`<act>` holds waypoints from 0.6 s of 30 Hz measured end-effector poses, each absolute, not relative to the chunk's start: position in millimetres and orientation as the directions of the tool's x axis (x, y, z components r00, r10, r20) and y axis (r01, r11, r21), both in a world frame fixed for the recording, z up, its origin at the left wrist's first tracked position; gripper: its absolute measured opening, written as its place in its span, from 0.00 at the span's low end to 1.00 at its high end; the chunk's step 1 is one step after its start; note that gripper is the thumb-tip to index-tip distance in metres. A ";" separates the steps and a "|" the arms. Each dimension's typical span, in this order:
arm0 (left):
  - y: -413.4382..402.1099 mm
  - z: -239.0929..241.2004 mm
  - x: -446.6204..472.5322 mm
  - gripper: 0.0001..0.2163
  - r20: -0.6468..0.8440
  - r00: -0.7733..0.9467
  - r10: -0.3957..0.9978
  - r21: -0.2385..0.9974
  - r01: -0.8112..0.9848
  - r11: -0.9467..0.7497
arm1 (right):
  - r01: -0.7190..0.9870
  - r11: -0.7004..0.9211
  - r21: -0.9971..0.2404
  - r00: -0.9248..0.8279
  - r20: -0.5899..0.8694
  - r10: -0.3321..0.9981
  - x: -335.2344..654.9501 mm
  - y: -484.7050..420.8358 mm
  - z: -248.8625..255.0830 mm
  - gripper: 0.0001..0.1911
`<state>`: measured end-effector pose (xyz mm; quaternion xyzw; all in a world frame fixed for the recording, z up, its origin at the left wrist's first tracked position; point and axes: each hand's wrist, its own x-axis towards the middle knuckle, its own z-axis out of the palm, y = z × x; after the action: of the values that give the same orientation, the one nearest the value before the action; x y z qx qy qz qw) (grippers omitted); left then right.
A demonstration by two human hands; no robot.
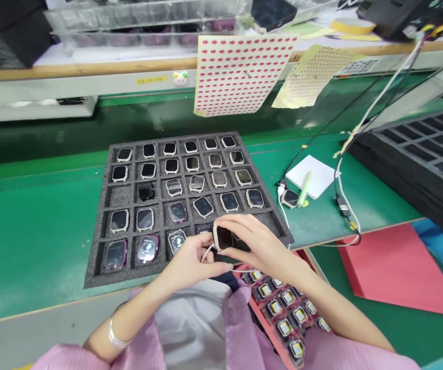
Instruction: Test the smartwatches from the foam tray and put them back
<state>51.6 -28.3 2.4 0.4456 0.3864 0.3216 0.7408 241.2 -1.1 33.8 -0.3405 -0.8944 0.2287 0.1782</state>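
My right hand grips a smartwatch with a pale frame and a dark screen, above the near edge of the foam tray. My left hand is closed beside it, pinching a white cable that meets the lower left side of the watch. Whether the cable's end is seated cannot be made out. Beneath my hands, the grey foam tray holds rows of watch faces, mostly pale-framed, some purple. Two watches in the nearest row, one purple and one pale, have lit screens.
A red tray of packed square parts lies near my lap. On the right are a watch by a cable, a pale green pen, white paper and a black foam tray. Arrow sticker sheets hang from the shelf.
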 end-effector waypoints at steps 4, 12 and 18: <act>-30.6 -1.9 55.0 0.19 -0.287 0.463 0.839 0.901 -0.166 0.400 | 0.518 0.683 -0.515 -0.723 0.163 0.672 237.4 3.2 31.7 0.21; -33.2 -8.3 55.2 0.14 -0.214 0.392 0.895 0.887 -0.306 0.346 | 0.462 0.668 -0.584 -0.670 0.265 0.694 231.4 -3.9 26.1 0.21; -35.3 -5.4 52.2 0.10 -0.217 0.428 0.877 0.861 -0.340 0.379 | 0.389 0.645 -0.658 -0.619 0.332 0.712 230.3 -7.6 23.9 0.23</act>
<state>52.2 -35.3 -5.4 0.3836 0.3500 0.4041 0.7530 230.3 -7.6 23.9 -0.3208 -0.8574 0.2729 0.2958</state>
